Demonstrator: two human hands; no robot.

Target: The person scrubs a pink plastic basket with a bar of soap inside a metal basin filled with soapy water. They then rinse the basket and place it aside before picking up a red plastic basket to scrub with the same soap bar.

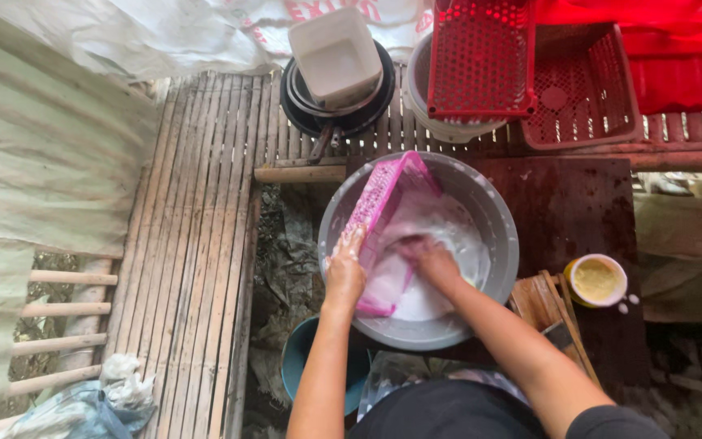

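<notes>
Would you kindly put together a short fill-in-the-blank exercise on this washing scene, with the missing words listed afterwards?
1. The left hand grips the edge of a ____ perforated basket that stands tilted in the grey basin.
2. The right hand is inside that basket, in white ____.
3. Two perforated baskets at the top of the picture are ____ in colour.
4. The small tub right of the basin holds something ____.

Missing words: pink; suds; red; yellow

a pink perforated plastic basket (383, 219) stands tilted on edge, frame centre, inside a round grey plastic basin (497, 228) of white soapy water.
</notes>
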